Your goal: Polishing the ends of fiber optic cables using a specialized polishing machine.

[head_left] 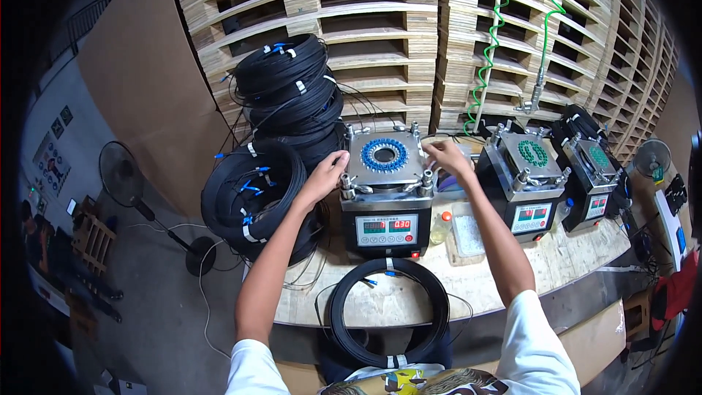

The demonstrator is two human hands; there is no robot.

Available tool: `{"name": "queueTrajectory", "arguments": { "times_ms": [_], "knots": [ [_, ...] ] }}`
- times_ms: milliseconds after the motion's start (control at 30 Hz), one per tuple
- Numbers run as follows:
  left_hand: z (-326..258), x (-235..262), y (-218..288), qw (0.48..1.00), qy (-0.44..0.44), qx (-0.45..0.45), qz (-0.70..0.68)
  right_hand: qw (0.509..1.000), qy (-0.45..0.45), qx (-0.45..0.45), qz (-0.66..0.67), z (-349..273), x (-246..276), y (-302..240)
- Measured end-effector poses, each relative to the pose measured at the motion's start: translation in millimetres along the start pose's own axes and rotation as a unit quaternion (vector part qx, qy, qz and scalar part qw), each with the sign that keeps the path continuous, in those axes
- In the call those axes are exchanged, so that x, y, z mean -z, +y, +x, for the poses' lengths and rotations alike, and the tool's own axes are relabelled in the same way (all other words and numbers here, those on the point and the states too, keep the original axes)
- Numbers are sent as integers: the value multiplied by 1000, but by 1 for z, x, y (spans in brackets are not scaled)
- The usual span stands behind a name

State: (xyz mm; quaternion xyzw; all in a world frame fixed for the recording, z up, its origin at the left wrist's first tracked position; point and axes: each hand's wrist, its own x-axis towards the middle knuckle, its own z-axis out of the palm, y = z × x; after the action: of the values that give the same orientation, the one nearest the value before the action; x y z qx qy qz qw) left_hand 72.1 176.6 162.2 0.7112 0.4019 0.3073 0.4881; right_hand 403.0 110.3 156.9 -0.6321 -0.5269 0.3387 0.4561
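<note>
In front of me stands a black polishing machine (pixel 386 238) with a lit red and green display. Its square metal plate (pixel 362 137) carries a ring of blue fibre connectors (pixel 385 155) around a central opening. Clamp posts stand at the plate's corners. My left hand (pixel 325 175) is closed at the plate's left side, beside the front-left clamp. My right hand (pixel 450 159) is at the right side, its fingers curled together. What either hand grips, if anything, is too small or hidden to make out. A black cable coil (pixel 338 307) with blue-tipped ends leans at the table's front edge.
Stacked black cable coils (pixel 281 73) rise at the left, with another coil (pixel 219 197) nearer me. Two similar machines (pixel 528 208) with green connectors stand right. A bottle with a red cap (pixel 445 217) and a clear tray (pixel 468 236) sit between. Wooden pallets (pixel 365 22) line the back.
</note>
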Motion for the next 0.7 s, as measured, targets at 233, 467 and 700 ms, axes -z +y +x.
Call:
{"name": "queueTrajectory", "arguments": {
  "times_ms": [233,467,700],
  "knots": [
    [-9,-13,31,998,-46,-14,-29,992,30,-57,110,50,-22,14],
    [-10,-4,72,950,103,-195,220,970,80,-31,226,49,0,-92],
    [22,8,28,902,175,-338,202,988,94,31,121,50,-22,-151]
  ]
}}
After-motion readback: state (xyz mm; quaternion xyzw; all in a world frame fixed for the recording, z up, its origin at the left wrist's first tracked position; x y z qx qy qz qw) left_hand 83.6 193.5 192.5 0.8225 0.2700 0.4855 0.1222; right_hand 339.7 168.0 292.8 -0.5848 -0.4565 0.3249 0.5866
